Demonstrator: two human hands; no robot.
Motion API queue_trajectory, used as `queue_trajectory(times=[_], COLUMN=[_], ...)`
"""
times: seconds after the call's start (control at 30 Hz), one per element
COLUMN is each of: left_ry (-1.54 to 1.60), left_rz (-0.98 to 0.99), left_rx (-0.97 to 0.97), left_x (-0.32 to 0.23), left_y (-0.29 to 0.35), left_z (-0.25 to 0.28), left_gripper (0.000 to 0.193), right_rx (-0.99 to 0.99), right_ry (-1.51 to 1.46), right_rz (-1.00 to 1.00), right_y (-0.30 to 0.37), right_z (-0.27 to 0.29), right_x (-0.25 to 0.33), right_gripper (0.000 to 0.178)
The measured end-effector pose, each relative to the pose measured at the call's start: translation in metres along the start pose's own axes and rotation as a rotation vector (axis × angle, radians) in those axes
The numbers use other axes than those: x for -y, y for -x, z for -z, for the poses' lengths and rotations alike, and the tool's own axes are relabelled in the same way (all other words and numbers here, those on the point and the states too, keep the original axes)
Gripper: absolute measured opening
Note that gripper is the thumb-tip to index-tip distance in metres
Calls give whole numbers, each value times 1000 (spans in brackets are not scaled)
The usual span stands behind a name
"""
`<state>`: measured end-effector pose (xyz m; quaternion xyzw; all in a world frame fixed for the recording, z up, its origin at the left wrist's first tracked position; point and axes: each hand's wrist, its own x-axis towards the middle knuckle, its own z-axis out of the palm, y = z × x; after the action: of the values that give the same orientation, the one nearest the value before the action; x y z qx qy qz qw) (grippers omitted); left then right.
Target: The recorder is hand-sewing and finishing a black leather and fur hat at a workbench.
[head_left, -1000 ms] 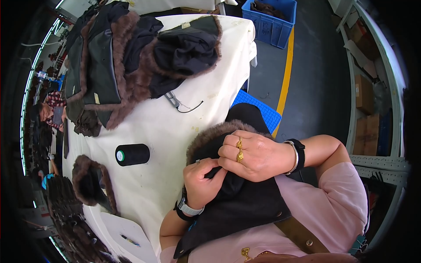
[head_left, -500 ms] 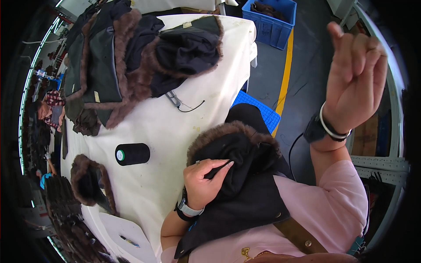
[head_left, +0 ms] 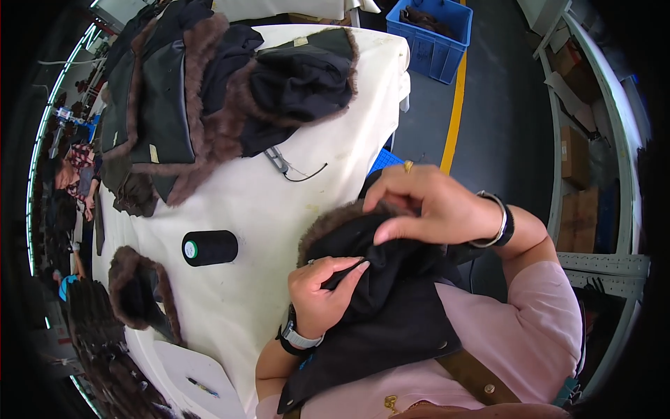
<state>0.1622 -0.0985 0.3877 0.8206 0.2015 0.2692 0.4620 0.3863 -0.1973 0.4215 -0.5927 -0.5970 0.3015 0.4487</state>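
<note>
A black cloth piece with a brown fur edge [head_left: 328, 225] lies bunched on my lap at the table's edge. My left hand [head_left: 322, 291] pinches a fold of its black cloth between thumb and forefinger. Just above that fold is my right hand [head_left: 436, 213], thumb and forefinger apart and curved over the cloth, with nothing visible between them. Its other fingers are partly hidden. On the white table to the left lies a spool of black thread [head_left: 218, 248] on its side. Thread snips [head_left: 277, 160] rest farther back, beside a dark cord.
Fur-trimmed dark garments [head_left: 164, 105] are heaped at the far left of the table. A fur-edged loop piece [head_left: 143, 293] and a pen [head_left: 202, 386] lie at the left. A blue crate [head_left: 429, 52] stands on the floor beyond; shelving [head_left: 593, 262] is at the right.
My right hand has come down and left from high at the right to just above the cloth, and its fingers have parted. My left hand keeps its pinch in the same place.
</note>
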Motion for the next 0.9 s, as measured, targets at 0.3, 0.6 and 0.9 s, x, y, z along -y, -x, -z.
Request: queue_trajectory(times=[0.3,0.6,0.9], left_ry=[105,-30,-122], left_rz=[42,-94,-153], left_rx=[14,40,13], left_x=[4,7,1], left_y=[1,0,-3], left_z=[7,22,19], left_gripper=[9,16,21], right_rx=[78,-25,-27], right_ry=[-17,-121,-129], right_rz=[77,224,219], right_y=[7,6,6], right_z=[-49,-53,-48], right_x=[-7,-15,-17], right_gripper=[17,12,12])
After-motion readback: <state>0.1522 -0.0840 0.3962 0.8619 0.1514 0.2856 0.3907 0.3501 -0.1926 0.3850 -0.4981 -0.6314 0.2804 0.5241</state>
